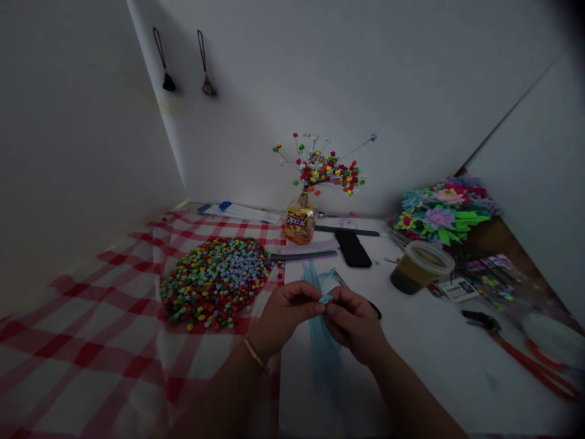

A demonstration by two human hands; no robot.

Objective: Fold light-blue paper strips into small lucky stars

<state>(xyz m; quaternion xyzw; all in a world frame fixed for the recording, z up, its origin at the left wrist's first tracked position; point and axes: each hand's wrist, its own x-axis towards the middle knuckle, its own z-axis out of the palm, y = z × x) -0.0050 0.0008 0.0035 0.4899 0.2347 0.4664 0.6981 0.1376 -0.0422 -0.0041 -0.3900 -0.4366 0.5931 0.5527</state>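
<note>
Between the fingertips of both hands is a small light-blue folded paper piece (325, 299). My left hand (292, 311), with a gold bracelet at its wrist, pinches it from the left. From the right, my right hand (354, 317) pinches it too, fingers curled. Long light-blue paper strips (320, 353) lie on the white table surface (411, 366) below and behind the hands. A wide pile of small colourful folded stars (219, 280) rests on a red-and-white checked cloth (132, 323) to the left.
Behind the hands stand a bottle (300, 224) with stemmed stars and a black phone (353, 249). At right are a plastic cup (418, 268) of brown liquid, felt flowers (441, 213) and orange-handled pliers (525, 360). More paper strips (304, 255) lie near the bottle.
</note>
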